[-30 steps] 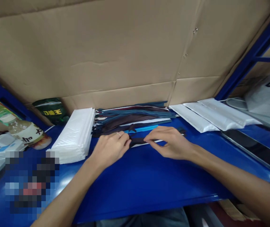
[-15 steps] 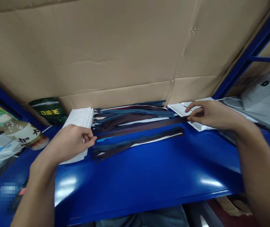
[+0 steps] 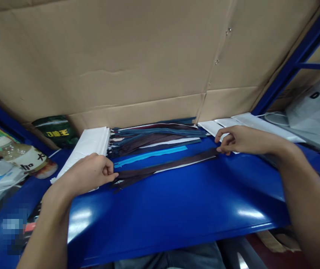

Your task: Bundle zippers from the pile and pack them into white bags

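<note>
A dark brown zipper (image 3: 171, 161) is stretched between my hands, over a small row of similar strips with a white one (image 3: 185, 163) showing at its lower edge. Its left end is pinched between the thumb and fingers of my left hand (image 3: 97, 170). My right hand (image 3: 234, 140) pinches the other end, its fingers curled in. Just behind lies a bright blue zipper (image 3: 151, 155). Farther back is a pile of zippers (image 3: 160, 134) in dark blue, brown and white, laid lengthwise. Whether the held zipper touches those under it, I cannot tell.
White packets lie stacked at the left (image 3: 88, 140) and right (image 3: 263, 125) of the pile. A labelled bottle (image 3: 33, 158) and a dark green bag (image 3: 55, 130) stand at the left. Cardboard (image 3: 137, 56) walls off the back of the blue table (image 3: 160, 213).
Both hands have brought the brown zipper toward me, from above the bright blue zipper to the front row. The bright blue zipper, mostly covered before, now shows.
</note>
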The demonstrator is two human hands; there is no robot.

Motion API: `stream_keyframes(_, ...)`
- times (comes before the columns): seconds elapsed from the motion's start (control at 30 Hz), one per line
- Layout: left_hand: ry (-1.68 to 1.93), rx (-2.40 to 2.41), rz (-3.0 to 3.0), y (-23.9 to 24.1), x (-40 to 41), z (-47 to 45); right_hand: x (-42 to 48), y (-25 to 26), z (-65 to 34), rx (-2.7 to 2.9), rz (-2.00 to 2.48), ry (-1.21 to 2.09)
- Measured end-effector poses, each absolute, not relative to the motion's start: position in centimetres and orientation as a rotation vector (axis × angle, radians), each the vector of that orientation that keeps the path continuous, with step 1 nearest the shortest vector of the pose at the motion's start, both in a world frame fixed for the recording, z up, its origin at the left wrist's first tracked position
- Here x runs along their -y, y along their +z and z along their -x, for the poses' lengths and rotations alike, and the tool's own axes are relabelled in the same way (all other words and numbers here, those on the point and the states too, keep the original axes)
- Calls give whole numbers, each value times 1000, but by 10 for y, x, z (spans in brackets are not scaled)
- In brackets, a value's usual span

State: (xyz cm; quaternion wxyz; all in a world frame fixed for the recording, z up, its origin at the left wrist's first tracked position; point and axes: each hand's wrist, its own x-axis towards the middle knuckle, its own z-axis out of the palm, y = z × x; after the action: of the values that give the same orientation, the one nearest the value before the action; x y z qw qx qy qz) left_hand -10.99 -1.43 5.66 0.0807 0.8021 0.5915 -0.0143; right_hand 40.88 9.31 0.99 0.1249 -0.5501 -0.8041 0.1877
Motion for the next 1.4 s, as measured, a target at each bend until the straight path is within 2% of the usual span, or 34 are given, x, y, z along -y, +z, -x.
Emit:
stream_keyframes(0.1,6,-1868,-2448,58,13,107,-92,16,-404,2396,1655,697)
stream_keyframes(0.23,178,-1986,-2525,52,6,103,-91,20,-397,2341,1628,352)
stream_keyframes(0.33,126,-1974,-2569,38,1,102,-91,18,-390,2324,1573,169)
stream_keyframes(0.5,17,-1981,-2508,18,-5,102,-88,12,-372,2368,1481,59)
stream_keyframes(0.67,13,-2016,-2584,22,-5,96,-80,7,-350,2357,1363,46)
stream_keyframes(0.8,440,-1906,-2583,29,-2,76,-67,-1,-320,2314,1152,78)
stream_keyframes(0.97,937,-1662,-2288,19,12,31,-44,-17,-275,2391,686,204)
stream_keyframes(1.2,1019,-1296,-2099,-2,30,-13,-29,-36,-250,2397,520,411)
stream_keyframes(1.4,1011,-1323,-2137,-3,31,-15,-26,-37,-249,2375,496,321)
